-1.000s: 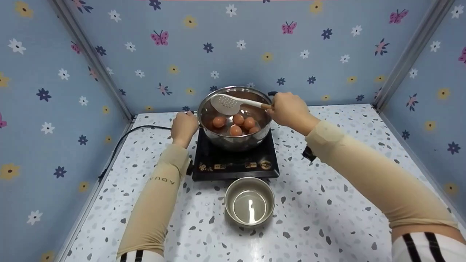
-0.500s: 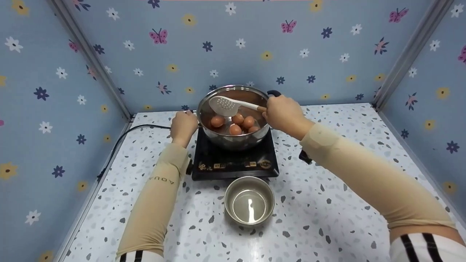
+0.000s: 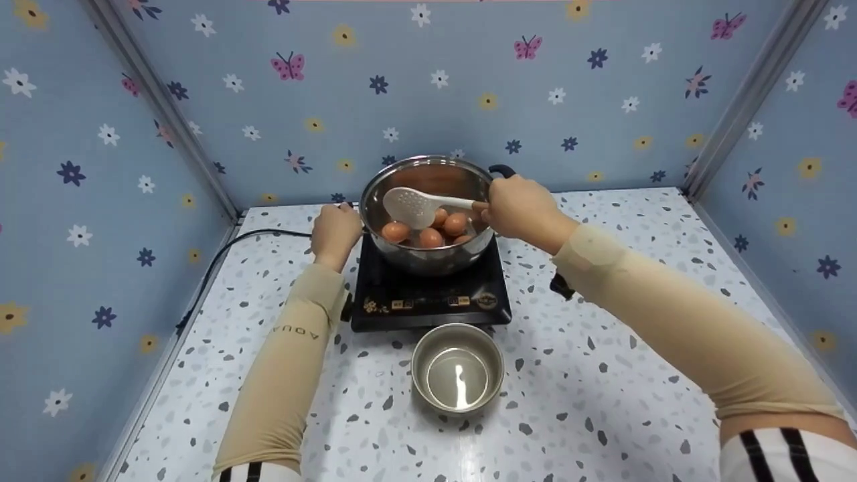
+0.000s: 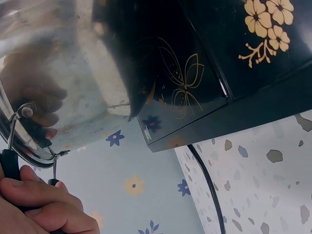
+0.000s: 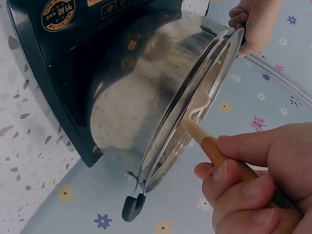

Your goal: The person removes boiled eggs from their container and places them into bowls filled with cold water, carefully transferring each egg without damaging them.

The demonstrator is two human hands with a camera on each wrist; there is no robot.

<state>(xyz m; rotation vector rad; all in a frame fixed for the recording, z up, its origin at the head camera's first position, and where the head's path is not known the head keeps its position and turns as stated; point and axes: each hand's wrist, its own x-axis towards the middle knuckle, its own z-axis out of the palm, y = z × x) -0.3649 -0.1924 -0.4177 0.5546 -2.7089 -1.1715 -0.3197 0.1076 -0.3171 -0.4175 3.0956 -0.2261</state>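
Observation:
A steel pot [image 3: 432,261] stands on the black induction cooktop [image 3: 428,314], with several brown eggs [image 3: 430,238] inside it. My left hand [image 3: 335,234] grips the pot's left side handle; in the left wrist view its fingers [image 4: 53,200] curl round the black grip. With my right hand [image 3: 525,209] I hold a white slotted spoon [image 3: 412,207] by its wooden handle [image 5: 214,151], thumb and fingers wrapped round it. The spoon's perforated head is inside the pot's rim, overlapping the eggs from above in the head view. The pot's right handle [image 5: 132,207] is untouched.
A smaller metal bowl [image 3: 457,371] sits on the speckled table [image 3: 602,375] just in front of the cooktop. A black power cord [image 3: 268,232] runs off to the left. Flower-patterned walls [image 3: 442,60] enclose the back and both sides.
The slotted spoon's head has dropped lower in the pot, closer to the eggs, and my right hand has shifted slightly left and down. My left hand stays on the pot handle.

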